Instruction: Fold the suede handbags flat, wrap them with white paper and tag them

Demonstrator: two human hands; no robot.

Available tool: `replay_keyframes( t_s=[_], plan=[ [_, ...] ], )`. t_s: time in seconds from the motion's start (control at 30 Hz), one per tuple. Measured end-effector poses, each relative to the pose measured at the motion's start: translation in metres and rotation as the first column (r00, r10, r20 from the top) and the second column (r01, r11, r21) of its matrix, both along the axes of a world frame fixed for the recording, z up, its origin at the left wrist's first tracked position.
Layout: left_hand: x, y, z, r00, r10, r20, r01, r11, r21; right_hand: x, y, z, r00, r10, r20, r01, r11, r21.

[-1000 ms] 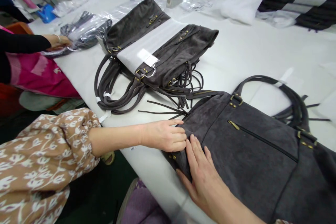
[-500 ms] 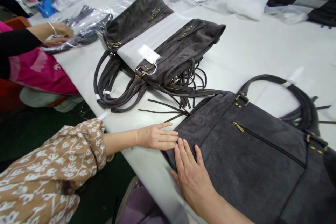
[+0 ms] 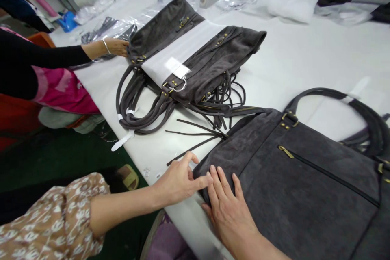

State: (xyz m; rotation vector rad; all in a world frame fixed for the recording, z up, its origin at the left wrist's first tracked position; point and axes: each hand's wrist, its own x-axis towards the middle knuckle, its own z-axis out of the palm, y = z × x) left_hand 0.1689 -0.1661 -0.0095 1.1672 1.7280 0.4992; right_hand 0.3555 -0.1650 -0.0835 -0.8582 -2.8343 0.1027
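Both the left hand (image 3: pixel 178 178) and right hand (image 3: pixel 227 207), fingers spread flat on the grey suede handbag (image 3: pixel 298 187), probably hanging off the table edge (image 3: pixel 183 219), so it could slide.

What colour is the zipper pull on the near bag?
Brass-gold zipper pull on the dark grey bag, head view.

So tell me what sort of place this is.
Probably a handbag workshop or packing room. Several people work around one long white table; matching grey suede bags lie on it, one banded in white paper, beside clear plastic packaging.
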Motion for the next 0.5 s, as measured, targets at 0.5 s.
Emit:
replay_keyframes(
  t_s=[0.5],
  plan=[
    [0.022, 0.058, 0.04, 0.787, -0.3, -0.539, 0.437, 0.888, 0.143, 0.017, 0.022, 0.028, 0.99, -0.047, -0.136, -0.007, 0.927, -0.375]
  ],
)
